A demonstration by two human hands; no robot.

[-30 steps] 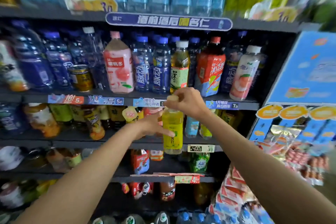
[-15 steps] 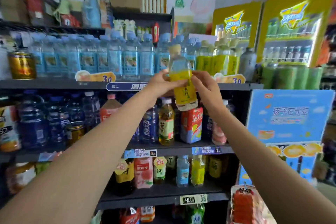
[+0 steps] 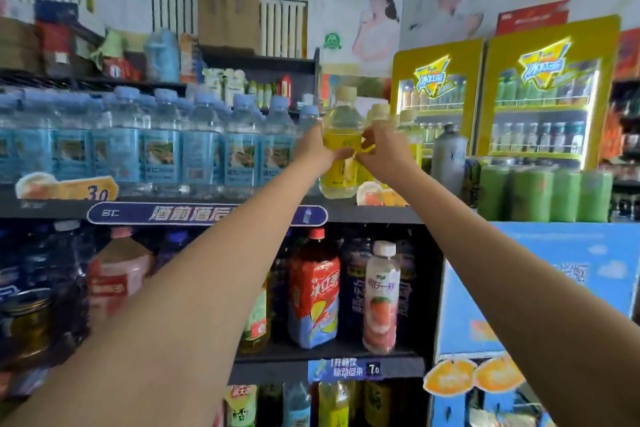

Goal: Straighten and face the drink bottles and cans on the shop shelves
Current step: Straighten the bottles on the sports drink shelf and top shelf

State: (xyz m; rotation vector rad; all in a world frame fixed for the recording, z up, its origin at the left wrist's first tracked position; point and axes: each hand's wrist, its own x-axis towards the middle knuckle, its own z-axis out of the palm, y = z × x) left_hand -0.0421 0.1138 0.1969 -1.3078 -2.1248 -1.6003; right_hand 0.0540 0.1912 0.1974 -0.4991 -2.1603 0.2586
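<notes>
The person's left hand (image 3: 313,149) and right hand (image 3: 381,154) both hold one yellow drink bottle (image 3: 341,149), one hand on each side, fingers curled round its middle. The bottle stands upright between the hands, with its bottom at the front of the top shelf (image 3: 363,213). To the left of the left hand is a row of blue water bottles (image 3: 201,146). Just behind the right hand are more yellow bottles (image 3: 407,128). Below the hands, on the next shelf down, stand a red iced tea bottle (image 3: 313,288) and a pink peach drink bottle (image 3: 381,295).
</notes>
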